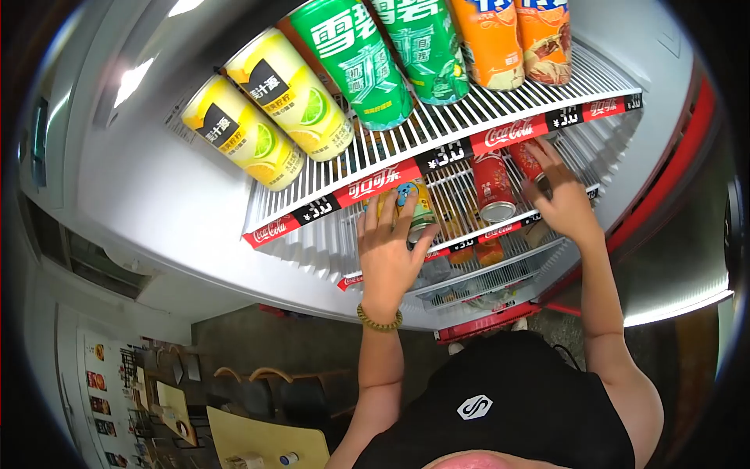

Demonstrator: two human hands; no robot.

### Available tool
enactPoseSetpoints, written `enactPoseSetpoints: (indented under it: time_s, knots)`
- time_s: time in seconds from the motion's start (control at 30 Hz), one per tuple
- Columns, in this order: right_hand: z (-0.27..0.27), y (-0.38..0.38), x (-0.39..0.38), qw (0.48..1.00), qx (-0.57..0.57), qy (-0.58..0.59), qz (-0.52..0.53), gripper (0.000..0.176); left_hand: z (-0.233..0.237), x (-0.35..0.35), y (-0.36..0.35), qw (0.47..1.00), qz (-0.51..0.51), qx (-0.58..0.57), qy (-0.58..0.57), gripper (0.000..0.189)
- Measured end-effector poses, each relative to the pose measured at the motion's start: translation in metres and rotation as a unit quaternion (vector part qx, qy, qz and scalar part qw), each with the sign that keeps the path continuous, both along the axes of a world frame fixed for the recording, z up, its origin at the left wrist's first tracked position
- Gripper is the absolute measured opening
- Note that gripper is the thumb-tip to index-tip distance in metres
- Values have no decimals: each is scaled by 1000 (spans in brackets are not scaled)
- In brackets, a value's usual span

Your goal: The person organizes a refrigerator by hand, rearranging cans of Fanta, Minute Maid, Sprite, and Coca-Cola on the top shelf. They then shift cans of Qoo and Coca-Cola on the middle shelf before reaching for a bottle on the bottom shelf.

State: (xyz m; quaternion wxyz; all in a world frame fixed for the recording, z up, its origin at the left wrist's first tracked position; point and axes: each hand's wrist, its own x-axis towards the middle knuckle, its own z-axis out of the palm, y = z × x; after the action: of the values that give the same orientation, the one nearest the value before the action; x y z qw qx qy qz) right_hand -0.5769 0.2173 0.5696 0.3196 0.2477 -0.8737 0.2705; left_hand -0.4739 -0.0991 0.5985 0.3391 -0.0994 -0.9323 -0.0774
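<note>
Black shirt [508, 406] with a small white logo fills the bottom of the view, and both bare arms reach up from it into an open fridge [156, 195].

The left hand [387, 254], with a bead bracelet [379, 319] at the wrist, is closed around a yellow can [416, 205]. Its fingers wrap the can's near side and the thumb lies along the right. That can lies at the front of the second shelf [312, 242], just behind the red price strip [375, 184] of the shelf above.

The right hand [561, 202] is further right on the same shelf. Its fingers are spread and the tips touch a red can [525, 159]. The palm hides the rest, so whether it grips the can cannot be told. A second red can [492, 187] lies between the two hands, just beside the right thumb and apart from the yellow can.

On the top shelf [500, 102] the cans stand in pairs:
- two lemon cans [266, 117] at the left
- two green cans [391, 55] in the middle
- two orange cans [516, 35] at the right

Lower shelves hold more cans, too blurred to name. Chairs [258, 383] and a pale table [266, 442] show at the lower left.
</note>
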Motion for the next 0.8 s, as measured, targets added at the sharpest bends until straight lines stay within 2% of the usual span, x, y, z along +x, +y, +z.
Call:
enactPoseSetpoints:
  time_s: [0.07, 0.1, 0.33, 0.37, 0.4, 0.47, 0.5, 0.53, 0.6, 0.67, 0.73, 0.8]
  knots:
    - [-3, -3, 5, 998, -28, -56, -5, 62, 1, 0, -2, 1000, -23, 18, -10, 57]
    - [-6, -3, 3, 1000, -13, -22, -7, 64, 1, -1, -2, 999, -27, 20, -11, 57]
    - [-3, -2, 4, 999, 2, -34, -10, 68, -3, -3, 9, 1000, -10, -3, 6, 56]
    - [7, -2, 8, 996, -19, -85, 6, 61, -3, -1, 12, 1000, 1, -8, 7, 56]
    - [11, -2, 8, 996, -19, -86, 5, 61, -3, 0, 15, 1000, 13, -13, 8, 56]
    - [19, -4, 2, 991, -78, -110, -9, 54, -5, 0, 18, 1000, 9, -17, 10, 56]
    - [25, -8, 0, 984, -130, -122, 15, 49, -5, 0, 18, 1000, 5, -22, 13, 55]
    - [26, -9, -5, 983, -134, -122, 14, 49, -5, 0, 19, 1000, 3, -26, 12, 55]
    - [26, -7, -19, 995, -55, -87, -8, 51, -5, -2, 20, 999, -10, -40, 23, 55]
    - [26, -4, -29, 989, -74, -126, 13, 52, -5, -2, 22, 999, -16, -39, 20, 54]
    - [19, -7, -34, 970, -102, -216, 38, 52, -5, -2, 20, 999, -21, -38, 19, 54]
    - [23, -9, -26, 970, -101, -222, 19, 52, -5, 0, 17, 999, -29, -11, 19, 54]
